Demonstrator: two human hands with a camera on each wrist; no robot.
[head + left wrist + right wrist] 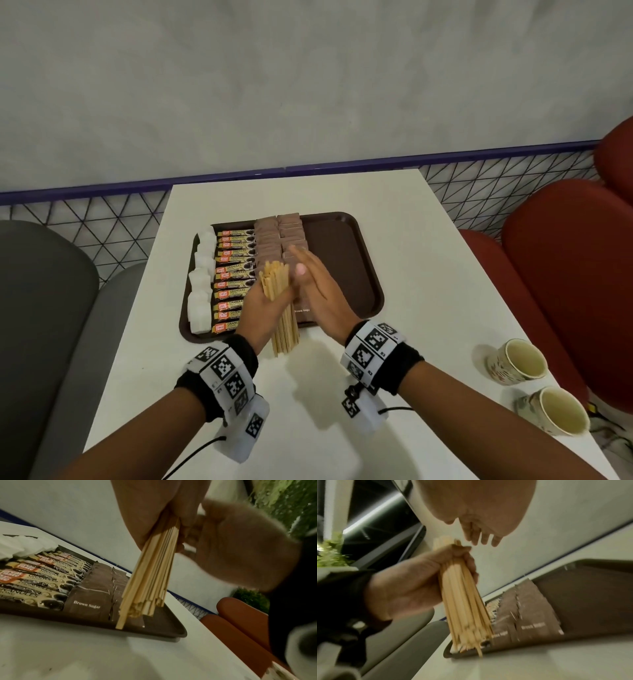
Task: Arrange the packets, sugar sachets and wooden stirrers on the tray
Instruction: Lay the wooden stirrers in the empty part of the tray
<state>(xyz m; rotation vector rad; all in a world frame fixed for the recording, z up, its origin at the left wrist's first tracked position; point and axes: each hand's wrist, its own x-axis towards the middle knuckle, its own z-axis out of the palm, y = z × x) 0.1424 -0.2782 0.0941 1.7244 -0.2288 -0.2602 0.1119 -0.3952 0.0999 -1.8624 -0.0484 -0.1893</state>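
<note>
A brown tray (342,260) lies on the white table (428,308). From left to right it holds white sachets (202,274), a column of coffee granule packets (236,260) and two columns of brown sugar sachets (270,236); its right part is bare. My left hand (265,305) grips a bundle of wooden stirrers (286,332), nearly upright over the tray's near edge. Their lower ends (137,609) splay out just above the tray rim (164,626). My right hand (315,287) is held flat with straight fingers, right of the bundle's top (447,540).
Two paper cups (520,359) (555,411) stand at the table's right edge. Red seats (565,274) are on the right and a grey seat (41,308) on the left. A grey wall with a blue rail (308,168) runs behind the table.
</note>
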